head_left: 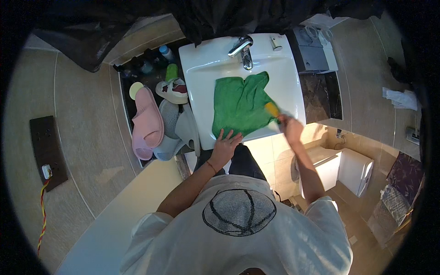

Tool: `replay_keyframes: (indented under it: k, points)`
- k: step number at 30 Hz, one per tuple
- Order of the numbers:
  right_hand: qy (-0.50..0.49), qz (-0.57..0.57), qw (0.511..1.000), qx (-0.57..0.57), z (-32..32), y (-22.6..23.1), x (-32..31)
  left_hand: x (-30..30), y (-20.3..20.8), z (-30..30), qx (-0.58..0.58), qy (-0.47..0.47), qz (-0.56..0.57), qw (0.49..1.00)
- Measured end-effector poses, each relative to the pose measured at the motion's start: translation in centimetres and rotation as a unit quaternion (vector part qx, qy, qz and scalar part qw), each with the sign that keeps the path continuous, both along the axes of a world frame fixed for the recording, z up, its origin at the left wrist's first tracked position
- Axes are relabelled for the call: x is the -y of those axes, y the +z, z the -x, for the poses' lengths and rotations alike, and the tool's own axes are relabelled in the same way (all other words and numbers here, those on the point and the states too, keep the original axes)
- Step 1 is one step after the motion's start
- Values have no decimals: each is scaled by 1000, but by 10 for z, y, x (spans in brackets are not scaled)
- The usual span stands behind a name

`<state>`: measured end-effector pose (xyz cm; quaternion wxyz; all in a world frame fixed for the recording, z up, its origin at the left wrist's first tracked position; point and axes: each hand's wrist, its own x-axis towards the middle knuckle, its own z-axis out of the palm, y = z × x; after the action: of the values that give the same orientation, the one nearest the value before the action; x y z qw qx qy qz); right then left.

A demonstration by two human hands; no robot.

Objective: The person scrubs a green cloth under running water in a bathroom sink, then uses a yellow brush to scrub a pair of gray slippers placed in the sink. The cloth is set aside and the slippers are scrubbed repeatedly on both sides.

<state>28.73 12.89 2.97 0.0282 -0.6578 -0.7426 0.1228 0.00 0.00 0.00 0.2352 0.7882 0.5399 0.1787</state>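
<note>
A wet-looking green cloth (238, 105) lies spread and creased over the basin of the white sink (199, 96). My left hand (224, 147) rests on its near edge with the fingers spread flat against the fabric. At the cloth's right side, my right hand (291, 129) is closed around what looks like a small yellow brush (272, 109). The brush's yellow end touches the cloth, and motion blurs it a little. My fingers hide the rest of its handle.
A chrome faucet (244, 51) stands at the sink's back. Left of the sink are pink slippers (149, 119), grey slippers (185, 126), a white shoe (173, 91) and a blue-capped bottle (166, 52). A grey box (314, 52) sits on the right; a toilet (339, 167) is below it.
</note>
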Motion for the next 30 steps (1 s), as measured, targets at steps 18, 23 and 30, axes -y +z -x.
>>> replay_keyframes:
  k: [18, 23, 30]
  points:
    - [-4, -88, 996, -17, 33, 23, -22, -55, 27, -4, 85, 4, 219, 972]
    - [1, -62, 997, -49, 76, 26, -21, -82, -7, -4, -48, 32, -7, 998]
    - [-8, -40, 999, -20, 18, 19, -9, -27, 24, -9, -133, 110, 69, 983]
